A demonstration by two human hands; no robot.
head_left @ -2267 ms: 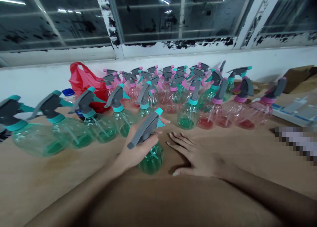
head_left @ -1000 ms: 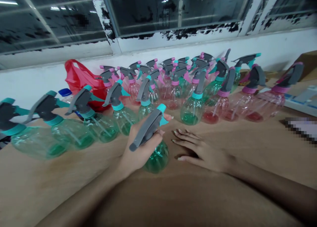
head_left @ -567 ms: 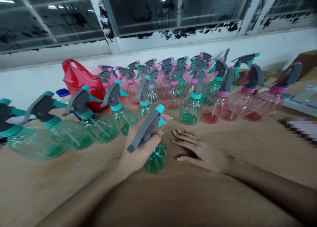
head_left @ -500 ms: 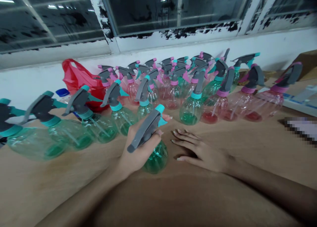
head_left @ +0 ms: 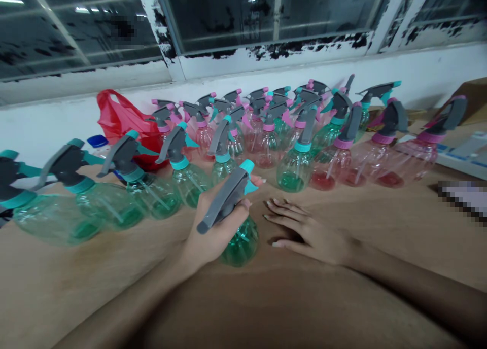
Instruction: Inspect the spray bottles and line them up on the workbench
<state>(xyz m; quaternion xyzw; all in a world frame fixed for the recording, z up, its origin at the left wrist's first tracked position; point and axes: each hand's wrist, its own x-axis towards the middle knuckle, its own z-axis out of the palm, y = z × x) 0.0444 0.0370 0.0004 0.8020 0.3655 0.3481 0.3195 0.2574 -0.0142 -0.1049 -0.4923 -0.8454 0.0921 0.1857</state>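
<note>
My left hand (head_left: 215,232) is wrapped round the neck of a green spray bottle (head_left: 242,242) with a grey and teal trigger head. The bottle stands on the wooden table (head_left: 243,308), and my fingers hide its collar. Green liquid shows through its clear body. To the right, my right hand (head_left: 304,230) lies palm down on the table with fingers stretched out, apart from the bottle. Beyond it stand another green spray bottle (head_left: 292,174) and a pink spray bottle (head_left: 327,169) holding some red liquid.
Several green spray bottles (head_left: 150,197) line the left side, and several pink ones (head_left: 268,148) crowd toward the wall. A red plastic bag (head_left: 122,118) and a blue-capped bottle (head_left: 98,142) stand behind. At right are a pixelated object (head_left: 464,199) and a cardboard box (head_left: 472,100).
The whole view has shifted very slightly. Both hands and the held spray bottle keep their places on the table.
</note>
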